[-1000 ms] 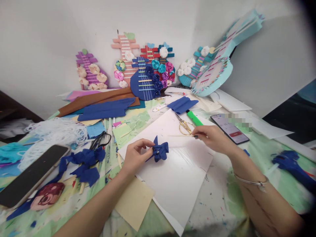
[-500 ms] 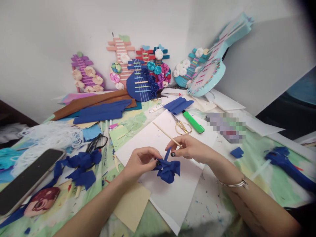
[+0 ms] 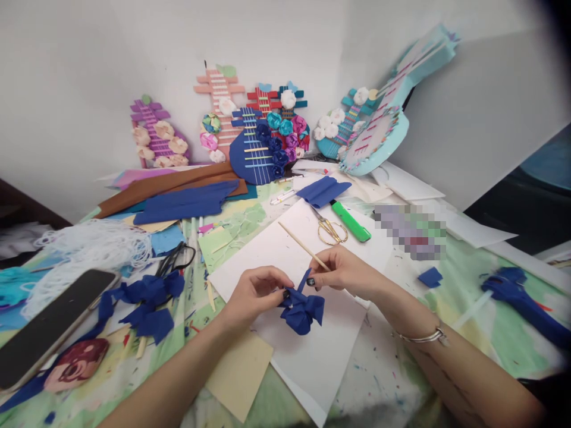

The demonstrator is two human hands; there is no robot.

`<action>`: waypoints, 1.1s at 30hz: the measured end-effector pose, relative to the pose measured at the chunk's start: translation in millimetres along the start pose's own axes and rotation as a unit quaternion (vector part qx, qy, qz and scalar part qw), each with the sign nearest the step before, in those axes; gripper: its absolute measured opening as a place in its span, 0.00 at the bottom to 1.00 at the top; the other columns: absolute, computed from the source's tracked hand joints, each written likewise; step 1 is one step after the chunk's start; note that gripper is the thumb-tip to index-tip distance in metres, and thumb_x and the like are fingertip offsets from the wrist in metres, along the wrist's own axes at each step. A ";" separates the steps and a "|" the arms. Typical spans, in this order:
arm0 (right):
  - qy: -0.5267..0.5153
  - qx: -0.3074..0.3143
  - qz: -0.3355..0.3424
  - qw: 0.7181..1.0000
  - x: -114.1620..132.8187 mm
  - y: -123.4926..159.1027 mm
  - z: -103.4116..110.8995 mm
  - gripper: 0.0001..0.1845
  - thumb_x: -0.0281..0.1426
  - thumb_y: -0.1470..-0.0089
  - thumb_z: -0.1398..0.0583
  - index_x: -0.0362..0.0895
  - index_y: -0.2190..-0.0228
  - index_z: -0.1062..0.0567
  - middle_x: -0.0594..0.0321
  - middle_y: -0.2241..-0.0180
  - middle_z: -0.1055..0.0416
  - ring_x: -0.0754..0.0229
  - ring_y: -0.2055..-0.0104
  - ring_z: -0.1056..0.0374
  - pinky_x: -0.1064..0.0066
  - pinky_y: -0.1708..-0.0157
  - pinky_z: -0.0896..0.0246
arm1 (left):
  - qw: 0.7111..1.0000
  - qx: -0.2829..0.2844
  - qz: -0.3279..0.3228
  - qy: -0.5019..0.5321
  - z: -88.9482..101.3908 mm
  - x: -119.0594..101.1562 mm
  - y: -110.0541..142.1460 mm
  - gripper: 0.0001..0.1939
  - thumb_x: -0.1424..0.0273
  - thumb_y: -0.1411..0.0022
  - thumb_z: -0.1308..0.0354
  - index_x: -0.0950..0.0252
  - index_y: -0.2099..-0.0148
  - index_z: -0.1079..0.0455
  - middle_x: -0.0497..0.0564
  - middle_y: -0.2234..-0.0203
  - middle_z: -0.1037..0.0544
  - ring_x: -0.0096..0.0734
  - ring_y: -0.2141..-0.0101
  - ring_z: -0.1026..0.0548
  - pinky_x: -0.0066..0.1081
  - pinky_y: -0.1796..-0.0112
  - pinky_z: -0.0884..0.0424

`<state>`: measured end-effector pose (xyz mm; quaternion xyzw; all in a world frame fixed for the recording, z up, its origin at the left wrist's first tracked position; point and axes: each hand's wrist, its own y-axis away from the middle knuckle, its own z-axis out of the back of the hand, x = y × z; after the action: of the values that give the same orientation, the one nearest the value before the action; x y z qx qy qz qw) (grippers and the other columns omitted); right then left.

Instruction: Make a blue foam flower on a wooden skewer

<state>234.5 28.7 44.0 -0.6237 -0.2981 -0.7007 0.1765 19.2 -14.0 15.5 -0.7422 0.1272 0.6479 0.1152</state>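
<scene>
Worktop (image 3: 379, 362) under a paint-flecked cover bears a white sheet (image 3: 254, 252), seemingly laid there as a smooth base; above it, the left hand (image 3: 252, 300) and right hand (image 3: 352, 272) flank a crumpled blue paper bundle (image 3: 301, 318), left fingers clamped on it, apparently to steady its folds. Green cutter (image 3: 350, 220) and gold-handled scissors (image 3: 329, 228) lie beyond, likely for easy reach; right fingers close on a slim stick (image 3: 297, 241), angled away, perhaps to spare the bundle.
</scene>
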 end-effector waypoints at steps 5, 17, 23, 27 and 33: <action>-0.022 -0.015 -0.004 1.000 -2.6 -2.3 -1.7 0.10 0.31 0.58 0.34 0.40 0.73 0.27 0.67 0.79 0.31 0.73 0.82 0.49 0.78 0.85 0.62 | 1.000 -0.010 0.003 -0.003 -1.3 -1.3 -1.1 0.05 0.71 0.50 0.34 0.67 0.69 0.25 0.52 0.73 0.24 0.28 0.71 0.28 0.27 0.68 0.32; -0.061 0.002 0.033 0.998 -5.7 -0.6 -4.0 0.13 0.34 0.59 0.32 0.39 0.73 0.27 0.71 0.82 0.36 0.75 0.84 0.54 0.78 0.86 0.63 | 1.000 -0.018 0.000 0.006 -2.3 5.4 -0.4 0.07 0.70 0.49 0.34 0.68 0.68 0.25 0.52 0.73 0.23 0.27 0.71 0.27 0.26 0.68 0.31; -0.037 0.016 0.025 0.999 -7.8 -1.8 -7.5 0.14 0.35 0.60 0.32 0.39 0.74 0.27 0.71 0.83 0.37 0.74 0.83 0.52 0.78 0.85 0.62 | 1.000 -0.008 -0.004 0.008 -3.7 3.1 -0.2 0.06 0.71 0.48 0.35 0.68 0.67 0.25 0.52 0.72 0.23 0.26 0.71 0.27 0.25 0.68 0.32; -0.018 0.004 0.028 0.999 -6.6 -2.3 -11.5 0.15 0.36 0.58 0.33 0.40 0.77 0.30 0.73 0.84 0.42 0.74 0.83 0.51 0.79 0.85 0.60 | 0.999 0.032 -0.030 0.008 -5.1 2.1 -0.3 0.08 0.73 0.49 0.35 0.68 0.64 0.26 0.52 0.70 0.24 0.27 0.69 0.28 0.26 0.67 0.33; 0.006 -0.011 0.012 1.000 -4.8 -0.9 -16.8 0.13 0.34 0.55 0.36 0.40 0.78 0.32 0.74 0.85 0.45 0.74 0.84 0.53 0.80 0.86 0.61 | 0.995 0.045 -0.073 -0.057 -4.3 2.7 -0.5 0.10 0.75 0.49 0.36 0.67 0.62 0.30 0.51 0.69 0.27 0.29 0.66 0.29 0.29 0.64 0.35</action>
<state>221.8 18.0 38.4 -0.6247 -0.2814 -0.7058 0.1799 23.7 -15.1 13.4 -0.7051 0.0952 0.6728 0.2030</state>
